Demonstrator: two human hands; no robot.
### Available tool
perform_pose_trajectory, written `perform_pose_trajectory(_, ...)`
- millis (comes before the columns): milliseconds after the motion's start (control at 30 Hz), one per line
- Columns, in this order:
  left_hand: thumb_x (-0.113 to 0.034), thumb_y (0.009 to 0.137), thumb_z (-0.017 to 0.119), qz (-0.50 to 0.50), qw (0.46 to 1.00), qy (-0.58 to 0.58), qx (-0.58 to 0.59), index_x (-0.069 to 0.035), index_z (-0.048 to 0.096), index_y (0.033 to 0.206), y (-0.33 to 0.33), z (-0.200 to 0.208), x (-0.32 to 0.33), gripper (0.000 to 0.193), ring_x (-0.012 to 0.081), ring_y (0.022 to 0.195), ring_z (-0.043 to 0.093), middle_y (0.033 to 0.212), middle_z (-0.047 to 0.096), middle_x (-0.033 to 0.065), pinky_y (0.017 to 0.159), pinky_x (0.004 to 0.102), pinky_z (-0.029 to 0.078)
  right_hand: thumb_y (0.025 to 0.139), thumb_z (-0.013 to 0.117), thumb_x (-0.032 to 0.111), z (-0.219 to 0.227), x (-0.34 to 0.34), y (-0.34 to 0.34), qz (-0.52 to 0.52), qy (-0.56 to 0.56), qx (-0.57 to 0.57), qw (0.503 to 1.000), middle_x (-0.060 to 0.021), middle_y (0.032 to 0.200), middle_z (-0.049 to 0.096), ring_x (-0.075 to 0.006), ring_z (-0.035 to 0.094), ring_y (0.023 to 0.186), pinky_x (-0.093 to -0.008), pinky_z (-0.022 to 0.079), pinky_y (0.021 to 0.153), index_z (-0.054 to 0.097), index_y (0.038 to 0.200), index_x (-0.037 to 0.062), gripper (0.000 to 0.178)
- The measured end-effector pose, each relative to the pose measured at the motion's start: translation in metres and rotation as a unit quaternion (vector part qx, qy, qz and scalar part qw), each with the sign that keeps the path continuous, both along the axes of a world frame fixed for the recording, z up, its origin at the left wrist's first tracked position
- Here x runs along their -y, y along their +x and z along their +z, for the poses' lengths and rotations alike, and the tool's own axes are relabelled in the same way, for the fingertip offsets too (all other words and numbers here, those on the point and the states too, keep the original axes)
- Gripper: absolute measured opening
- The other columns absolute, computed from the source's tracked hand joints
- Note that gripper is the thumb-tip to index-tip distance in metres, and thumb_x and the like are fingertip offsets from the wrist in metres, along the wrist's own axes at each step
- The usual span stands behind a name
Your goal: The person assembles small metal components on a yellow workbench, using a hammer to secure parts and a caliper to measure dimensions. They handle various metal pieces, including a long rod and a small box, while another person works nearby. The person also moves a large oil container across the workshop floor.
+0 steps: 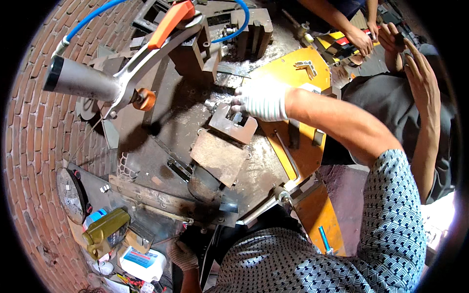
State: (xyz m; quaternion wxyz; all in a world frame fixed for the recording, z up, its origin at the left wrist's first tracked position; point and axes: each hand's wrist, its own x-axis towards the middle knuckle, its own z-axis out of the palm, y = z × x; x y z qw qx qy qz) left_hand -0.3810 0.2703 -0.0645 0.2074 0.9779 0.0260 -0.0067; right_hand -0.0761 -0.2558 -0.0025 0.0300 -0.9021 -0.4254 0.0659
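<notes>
My right hand, in a white glove glaring in strong light, reaches across the machine table. Its fingers close together at a small metal fitting, just above a notched steel block; what they pinch is lost in the glare. That block lies beyond a flat, worn steel plate on a round base. Low in the view, my gloved left hand is beside the table's near edge, its fingers curled. A thin rod ends near them, but their grip is hidden.
A grey cylinder with an orange-handled arm and blue hose overhangs the left. Orange plates lie to the right. Another person's hands work at the far right. Bottles crowd the lower left by a brick surface.
</notes>
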Motion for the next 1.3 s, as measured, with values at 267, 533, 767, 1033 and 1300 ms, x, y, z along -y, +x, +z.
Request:
perform_pose_trajectory(267,-0.029,0.104,0.045,-0.009,1.0,-0.015,-0.005,0.003,0.058,0.088,0.001,0.0,-0.001,0.038,0.0385,0.082,0.055,0.088,0.059,0.0218,0.078,0.0456,0.044,0.083,0.063,0.013,0.028,-0.011,0.001,-0.031,-0.034,-0.076,0.996,-0.0087,0.117,0.064,-0.0301,0.059,0.109,-0.0405,0.051,0.092,0.067,0.113,0.0089,0.03)
perform_pose_trajectory(533,-0.027,0.102,0.045,-0.031,0.999,0.041,0.014,0.003,0.063,0.094,-0.006,-0.004,-0.009,0.036,0.0429,0.093,0.058,0.097,0.063,0.0237,0.084,0.0504,0.046,0.086,0.064,0.015,0.034,-0.011,-0.006,-0.033,-0.032,-0.012,0.999,-0.0062,0.105,0.066,-0.0275,0.063,0.106,-0.0387,0.053,0.087,0.068,0.104,0.0116,0.019)
perform_pose_trajectory(767,-0.018,0.098,0.049,0.03,0.997,-0.053,0.039,0.004,0.062,0.103,0.008,0.029,0.01,0.025,0.0365,0.099,0.058,0.105,0.06,0.0209,0.093,0.0475,0.046,0.084,0.069,0.016,0.03,-0.012,-0.005,-0.077,-0.002,-0.089,0.993,-0.0067,0.098,0.066,-0.0307,0.066,0.097,-0.0409,0.054,0.079,0.067,0.101,0.0133,0.017)
perform_pose_trajectory(1033,-0.001,0.092,0.059,-0.232,0.948,-0.076,0.206,0.001,0.064,0.107,0.178,0.164,0.15,0.016,0.0307,0.1,0.061,0.106,0.064,0.0162,0.094,0.0394,0.048,0.083,0.071,0.015,0.029,-0.009,-0.004,-0.08,0.023,-0.07,0.994,-0.0102,0.098,0.067,-0.0335,0.066,0.094,-0.0408,0.055,0.08,0.067,0.106,0.0119,0.023)
perform_pose_trajectory(1300,-0.016,0.083,0.077,-0.414,0.893,-0.053,0.167,-0.004,0.07,0.103,0.288,0.199,0.281,0.024,0.0289,0.085,0.064,0.091,0.063,0.0129,0.079,0.0365,0.052,0.081,0.074,0.015,0.023,-0.01,-0.001,-0.035,0.05,-0.015,0.998,-0.0155,0.092,0.07,-0.0354,0.069,0.091,-0.0444,0.055,0.077,0.071,0.103,0.0094,0.023)
